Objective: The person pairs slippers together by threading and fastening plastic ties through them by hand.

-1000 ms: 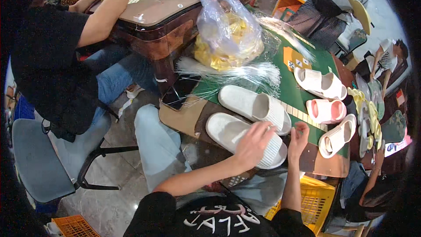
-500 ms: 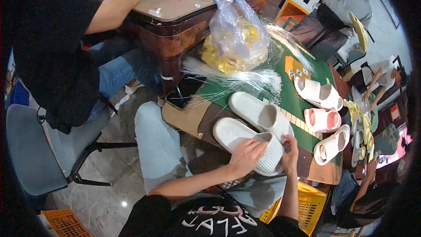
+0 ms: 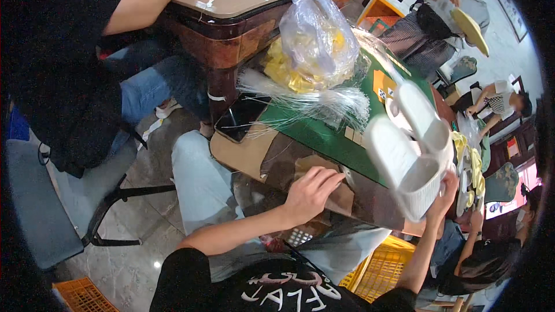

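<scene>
A clear plastic bag, knotted at the top and crinkled, sits at the far side of our green-topped table, and we can see it is filled with yellow pieces; beside it lies a sheaf of thin clear plastic sleeves fanned out toward the left. Under the near edge of the table stands a yellow plastic crate with a lattice wall, and we cannot tell what is in it. Our right hand is raised at the right of the table with its fingers closed around the near end of a pair of white slippers, held together off the table; their long axis runs from our hand up and away to the left, with the ribbed soles turned toward us. They look like smooth moulded foam with rounded ends. Our left hand lies palm down with loosely curled fingers, holding nothing, on a flat brown cardboard piece at the near left edge of the table.
</scene>
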Available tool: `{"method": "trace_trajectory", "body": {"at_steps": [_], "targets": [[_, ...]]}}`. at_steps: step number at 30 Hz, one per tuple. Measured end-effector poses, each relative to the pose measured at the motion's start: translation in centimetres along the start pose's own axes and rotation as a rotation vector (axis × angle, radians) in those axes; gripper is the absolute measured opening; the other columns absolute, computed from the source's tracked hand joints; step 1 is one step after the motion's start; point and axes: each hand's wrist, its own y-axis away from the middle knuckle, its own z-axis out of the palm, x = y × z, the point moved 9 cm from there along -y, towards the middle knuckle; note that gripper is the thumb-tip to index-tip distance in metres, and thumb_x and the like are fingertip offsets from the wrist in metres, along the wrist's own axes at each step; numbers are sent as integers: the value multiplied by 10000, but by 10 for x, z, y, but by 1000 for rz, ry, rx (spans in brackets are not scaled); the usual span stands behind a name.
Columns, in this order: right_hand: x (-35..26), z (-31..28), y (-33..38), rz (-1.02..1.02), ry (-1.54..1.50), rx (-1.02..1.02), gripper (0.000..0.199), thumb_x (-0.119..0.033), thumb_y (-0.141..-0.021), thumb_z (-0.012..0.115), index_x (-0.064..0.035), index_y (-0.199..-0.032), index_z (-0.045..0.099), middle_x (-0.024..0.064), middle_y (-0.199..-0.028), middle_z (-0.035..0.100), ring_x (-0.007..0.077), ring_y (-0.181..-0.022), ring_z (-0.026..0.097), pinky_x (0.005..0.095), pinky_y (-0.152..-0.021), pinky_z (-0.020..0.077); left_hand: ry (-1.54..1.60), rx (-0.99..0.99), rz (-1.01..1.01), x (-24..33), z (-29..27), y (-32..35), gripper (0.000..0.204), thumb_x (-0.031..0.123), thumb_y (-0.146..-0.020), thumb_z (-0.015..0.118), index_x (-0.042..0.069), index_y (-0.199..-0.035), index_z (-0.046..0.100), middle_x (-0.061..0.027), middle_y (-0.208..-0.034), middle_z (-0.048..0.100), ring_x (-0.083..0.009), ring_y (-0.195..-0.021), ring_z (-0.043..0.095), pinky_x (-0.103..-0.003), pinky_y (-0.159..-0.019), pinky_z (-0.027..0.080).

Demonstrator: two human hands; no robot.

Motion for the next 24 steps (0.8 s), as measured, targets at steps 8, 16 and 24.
{"method": "trace_trajectory", "body": {"at_steps": [8,16,24], "targets": [[-151,137,-144,-312,-235,-110,361,26,-742,457,7,-1095,532,120,-1174,509,226,-1080,501,277,-908,382,-98,-209,-124,-41,32,43,447,-27,-683,534,29,-1127,538,-104,-1057,530,-268,-1007,505,-336,-847,465],[-265,315,-270,-83,-227,-96,522,-161,-652,610,-75,-1154,495,194,-1046,610,346,-1000,570,399,-864,440,-92,-290,-114,-41,36,41,536,12,-679,536,37,-1211,485,-110,-1084,543,-269,-1011,513,-331,-854,460],[-287,338,-290,-345,-449,-123,437,-113,-718,523,-6,-1142,516,174,-986,628,283,-933,603,350,-820,456,35,-231,-166,-48,35,36,359,35,-811,529,20,-1169,510,-128,-976,587,-294,-936,545,-356,-825,456]]}}
